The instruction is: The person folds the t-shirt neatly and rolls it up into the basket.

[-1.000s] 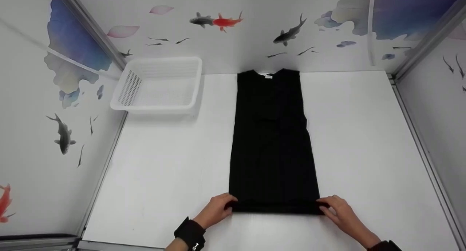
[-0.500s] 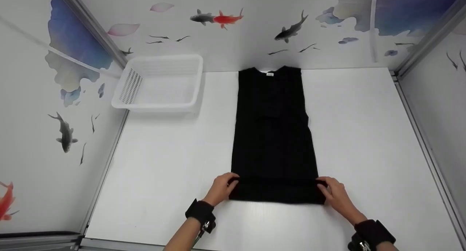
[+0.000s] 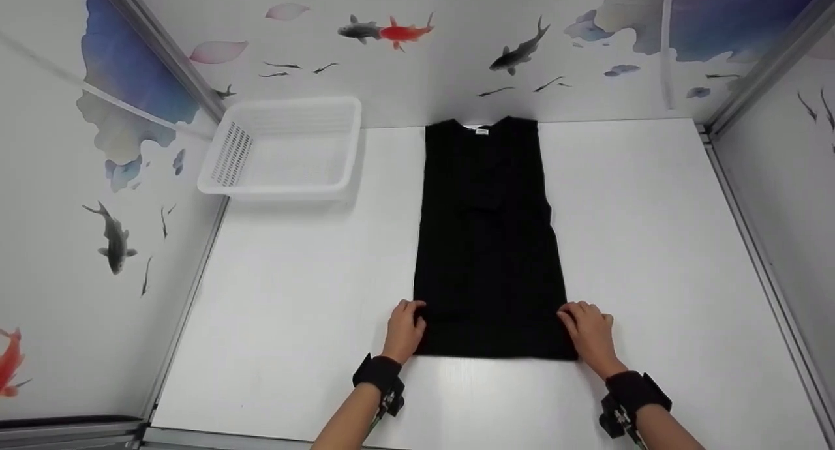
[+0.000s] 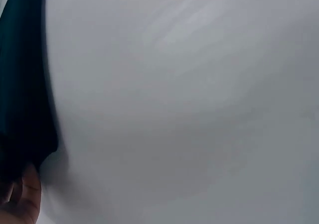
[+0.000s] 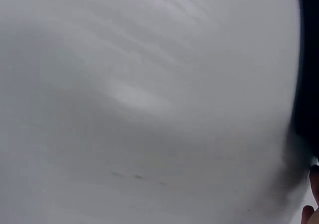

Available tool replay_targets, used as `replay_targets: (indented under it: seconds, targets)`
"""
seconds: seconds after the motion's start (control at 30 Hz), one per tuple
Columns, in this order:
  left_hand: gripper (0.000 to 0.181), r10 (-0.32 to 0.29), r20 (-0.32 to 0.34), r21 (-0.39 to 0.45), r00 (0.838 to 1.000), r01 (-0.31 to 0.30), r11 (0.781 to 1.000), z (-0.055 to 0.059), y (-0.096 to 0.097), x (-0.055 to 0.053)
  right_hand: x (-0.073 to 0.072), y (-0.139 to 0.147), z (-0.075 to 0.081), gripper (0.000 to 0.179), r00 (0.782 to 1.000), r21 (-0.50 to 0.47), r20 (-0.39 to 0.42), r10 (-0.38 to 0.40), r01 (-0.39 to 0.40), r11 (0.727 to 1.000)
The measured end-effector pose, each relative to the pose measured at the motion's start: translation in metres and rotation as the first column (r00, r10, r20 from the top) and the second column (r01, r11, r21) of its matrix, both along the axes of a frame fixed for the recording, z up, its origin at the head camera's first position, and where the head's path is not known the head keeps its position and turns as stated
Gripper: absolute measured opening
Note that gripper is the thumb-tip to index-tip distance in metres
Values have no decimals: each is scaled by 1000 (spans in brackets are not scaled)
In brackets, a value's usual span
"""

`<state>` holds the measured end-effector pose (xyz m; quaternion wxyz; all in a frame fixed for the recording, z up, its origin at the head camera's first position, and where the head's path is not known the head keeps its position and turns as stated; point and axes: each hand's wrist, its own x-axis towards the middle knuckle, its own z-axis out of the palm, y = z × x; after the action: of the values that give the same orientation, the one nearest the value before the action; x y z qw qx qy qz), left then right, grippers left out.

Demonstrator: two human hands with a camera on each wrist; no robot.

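Note:
A black shirt (image 3: 486, 241) lies flat and long on the white table, its neckline with a small white label at the far end. No sleeves show at its sides. Its near end is turned up into a band, faintly visible black on black. At the left side of this band, my left hand (image 3: 404, 329) pinches the edge between thumb and fingers. Across from it, my right hand (image 3: 589, 332) pinches the right edge. In the left wrist view, fingers (image 4: 31, 191) meet the shirt's dark corner; the right wrist view catches only fingertips (image 5: 314, 184) beside the cloth.
A white plastic basket (image 3: 284, 150) with slotted sides stands at the table's back left, near the corner. Walls printed with fish and petals (image 3: 222, 52) enclose the table (image 3: 293, 319) at the back and both sides. Each wrist wears a black strap (image 3: 378, 372).
Both hands have moved away from my body, carrying the shirt's near end up over itself. The turned-up band has grown deeper and now lies flatter.

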<state>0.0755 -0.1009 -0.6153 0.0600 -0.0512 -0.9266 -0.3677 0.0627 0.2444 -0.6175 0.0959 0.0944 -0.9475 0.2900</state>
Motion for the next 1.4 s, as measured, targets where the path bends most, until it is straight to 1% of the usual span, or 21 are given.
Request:
replay_targets:
  seconds: [0.1, 0.17, 0.27, 0.33, 0.4, 0.47, 0.5, 0.6, 0.67, 0.7, 0.73, 0.77, 0.83, 0.87, 0.9, 1.03, 1.13, 1.2, 1.3, 1.33, 1.4]
  targets:
    - [21, 64, -72, -46, 995, -68, 997, -2, 4, 1, -3, -2, -1, 11, 995, 29, -96, -14, 16, 999]
    - [21, 95, -109, -62, 989, -102, 993, -3, 5, 3, -3, -4, 0, 14, 990, 25, -137, -27, 30, 999]
    - [23, 107, -170, -89, 980, -123, 988, -3, 5, 7, 1, -3, 3, 17, 982, 1, -185, -47, 48, 999]
    - [24, 93, -202, -115, 975, -118, 986, -1, 3, 11, 7, -3, 6, 19, 975, -11, -219, -46, 45, 999]
    - [24, 63, -224, -152, 973, -98, 984, 1, 1, 17, 16, -1, 8, 21, 967, -15, -253, -27, 24, 1000]
    - [23, 24, -249, -194, 968, -74, 978, 1, -2, 25, 25, 1, 9, 24, 958, -10, -285, 12, -16, 1000]
    - [23, 2, -267, -208, 964, -60, 976, 1, -4, 30, 29, 5, 1, 17, 950, 3, -310, 40, -41, 999]
    - [24, -82, -333, -253, 939, -5, 968, -2, -9, 42, 43, 9, -4, 20, 936, 29, -335, 111, -108, 994]
    - [25, -155, -365, -299, 918, 42, 953, -6, -13, 48, 50, 11, -8, 13, 924, 50, -350, 155, -147, 988]
    - [25, -192, -369, -319, 909, 70, 945, -7, -15, 51, 52, 13, -10, 11, 917, 72, -359, 176, -161, 984]
    - [25, -227, -366, -340, 903, 97, 935, -9, -17, 53, 56, 11, -5, 12, 914, 87, -356, 192, -172, 981]
    - [25, -258, -359, -359, 897, 122, 925, -11, -19, 54, 57, 13, -7, 21, 907, 107, -366, 208, -181, 978]
    - [26, -305, -349, -380, 886, 164, 910, -14, -24, 55, 58, 16, -11, 44, 892, 141, -383, 241, -202, 969]
    - [28, -321, -346, -378, 881, 182, 908, -15, -27, 55, 58, 18, -13, 53, 885, 155, -392, 253, -207, 966]
    - [29, -334, -345, -370, 877, 200, 907, -16, -29, 54, 58, 19, -14, 56, 879, 161, -400, 261, -213, 964]
    - [32, -368, -336, -312, 867, 266, 912, -17, -37, 49, 57, 23, -19, 54, 859, 151, -432, 274, -231, 961]
    - [31, -390, -329, -297, 860, 298, 907, -16, -40, 43, 55, 23, -22, 55, 843, 156, -464, 273, -226, 962]
    - [29, -408, -336, -318, 849, 305, 898, -15, -41, 39, 54, 23, -23, 55, 835, 155, -481, 268, -221, 963]
    - [24, -426, -365, -378, 828, 286, 880, -14, -39, 36, 52, 21, -22, 56, 831, 152, -494, 257, -208, 966]
    - [23, -426, -373, -394, 824, 275, 877, -14, -38, 35, 52, 20, -21, 55, 833, 150, -492, 252, -205, 967]
    - [21, -418, -377, -410, 827, 255, 876, -11, -35, 36, 53, 19, -18, 52, 843, 145, -478, 246, -201, 969]
